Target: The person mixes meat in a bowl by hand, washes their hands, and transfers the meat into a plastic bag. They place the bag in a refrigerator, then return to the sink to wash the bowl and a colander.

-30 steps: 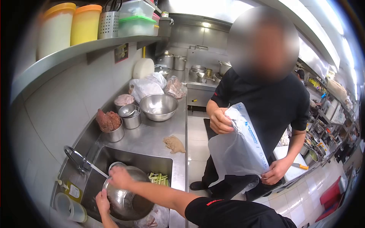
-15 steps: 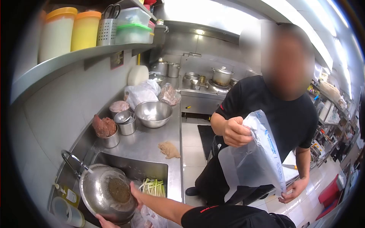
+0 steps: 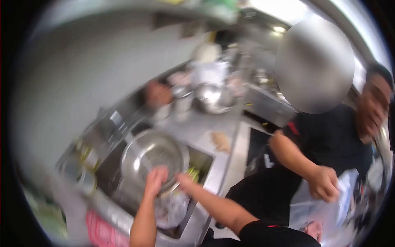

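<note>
A large metal bowl [image 3: 142,150] sits in the sink, its inside facing up. My left hand [image 3: 156,178] is over its near side; motion blur hides how the fingers lie. At the bowl's right rim is my right hand [image 3: 184,181], closed on the edge. Green vegetables [image 3: 192,173] show in the sink just right of the bowl. A clear plastic bag [image 3: 172,210] lies below the bowl, at the sink's near end.
To the right, a person in black [image 3: 329,136] holds a translucent bag [image 3: 343,197]; another person's face shows at the far right. On the counter [image 3: 185,127] stand a steel bowl [image 3: 214,99], meat in a pot [image 3: 158,94] and a tan cloth [image 3: 221,141].
The view has swung left and down and is blurred. The metal bowl has gone from tilted to nearly level. My left hand has moved from its lower rim to over its near side.
</note>
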The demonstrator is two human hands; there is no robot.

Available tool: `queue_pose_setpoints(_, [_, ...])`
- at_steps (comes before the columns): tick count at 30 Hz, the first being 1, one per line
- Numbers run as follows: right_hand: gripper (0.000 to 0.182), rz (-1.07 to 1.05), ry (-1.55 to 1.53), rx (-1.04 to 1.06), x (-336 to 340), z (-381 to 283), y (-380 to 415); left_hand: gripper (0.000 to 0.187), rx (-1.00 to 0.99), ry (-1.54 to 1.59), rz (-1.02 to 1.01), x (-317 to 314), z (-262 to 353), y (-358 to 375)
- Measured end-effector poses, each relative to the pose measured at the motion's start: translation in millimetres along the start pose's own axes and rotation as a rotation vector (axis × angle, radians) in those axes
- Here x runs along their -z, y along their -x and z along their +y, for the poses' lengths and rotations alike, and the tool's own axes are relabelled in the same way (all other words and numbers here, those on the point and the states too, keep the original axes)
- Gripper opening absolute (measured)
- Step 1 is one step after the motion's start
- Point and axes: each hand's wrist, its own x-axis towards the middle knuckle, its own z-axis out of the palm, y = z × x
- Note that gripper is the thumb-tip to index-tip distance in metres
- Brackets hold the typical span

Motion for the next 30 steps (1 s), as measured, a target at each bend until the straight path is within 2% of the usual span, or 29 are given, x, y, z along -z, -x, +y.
queue_pose_setpoints(1, [0.028, 0.046, -0.057, -0.051, 4.4, 0.1, 13.6, 0.020, 0.077, 0.362, 0.232, -4.7, 22.7, -9.8])
queue_pose_setpoints(2, [0.027, 0.079, -0.077, -0.092, 7.9, -1.5, 22.1, 0.022, 0.037, 0.533, 0.177, 25.3, 2.8, -47.4])
queue_pose_setpoints(3, [0.029, 0.087, -0.086, -0.124, 8.5, 4.0, 22.3, 0.024, 0.060, 0.567, 0.272, 33.9, 22.5, -62.8])
queue_pose_setpoints(4, [0.032, 0.095, -0.095, -0.128, 10.2, 5.4, 19.0, 0.027, 0.166, 0.417, 0.305, 43.2, 41.2, -82.0])
queue_pose_setpoints(6, [0.035, 0.100, -0.032, -0.183, 16.8, 22.2, 8.2, 0.035, 0.136, 0.239, 0.301, 49.4, 72.0, -98.2])
queue_pose_setpoints(7, [0.038, 0.074, -0.048, -0.189, 21.1, 28.1, 6.1, 0.041, 0.130, 0.030, 0.288, 59.1, 76.9, -112.8])
queue_pose_setpoints(8, [0.036, 0.133, -0.043, -0.130, 23.0, 36.8, -0.3, 0.047, -0.088, -0.412, 0.530, 76.4, 39.4, -146.3])
queue_pose_setpoints(9, [0.038, 0.206, 0.055, -0.122, 13.2, 23.1, 19.1, 0.052, -0.019, -0.630, 0.422, 69.3, 96.2, -95.6])
queue_pose_setpoints(10, [0.038, 0.164, -0.038, -0.075, 13.2, 26.6, 18.7, 0.057, 0.097, -0.685, 0.247, 78.4, 121.5, -68.8])
queue_pose_setpoints(11, [0.036, 0.113, -0.011, -0.123, 19.6, 18.8, 20.2, 0.072, 0.040, -1.022, 0.493, 121.3, 65.7, -61.2])
queue_pose_setpoints(12, [0.035, 0.078, -0.020, -0.102, 27.4, 22.5, 9.8, 0.086, 0.168, -0.944, 0.496, 137.8, 56.5, -42.5])
queue_pose_setpoints(13, [0.038, 0.049, 0.003, -0.095, 30.7, 24.9, 5.2, 0.089, 0.285, -0.718, 0.491, 148.0, 49.1, -23.1])
queue_pose_setpoints(15, [0.042, 0.009, 0.030, -0.101, 38.6, 28.6, -3.3, 0.075, 0.390, -0.330, 0.488, 163.4, 30.0, 6.8])
queue_pose_setpoints(18, [0.044, -0.004, 0.011, -0.134, 49.7, 44.1, -18.9, 0.054, 0.537, -0.316, 0.322, 162.7, 46.1, 35.8])
queue_pose_setpoints(21, [0.045, 0.003, -0.060, -0.122, 41.5, 49.9, -24.9, 0.037, 0.269, -0.369, 0.421, 167.0, 36.5, 35.1])
queue_pose_setpoints(23, [0.045, 0.008, -0.073, -0.100, 34.7, 49.6, -21.5, 0.037, 0.207, -0.530, 0.420, 155.6, 62.5, 38.5])
queue_pose_setpoints(26, [0.042, 0.075, 0.135, -0.150, 32.9, 34.3, -15.4, 0.037, 0.111, -0.681, 0.414, 141.4, 85.3, 41.3])
queue_pose_setpoints(30, [0.037, 0.038, 0.103, -0.112, 45.9, 32.6, -16.0, 0.039, 0.031, -0.821, 0.405, 115.1, 112.0, 46.6])
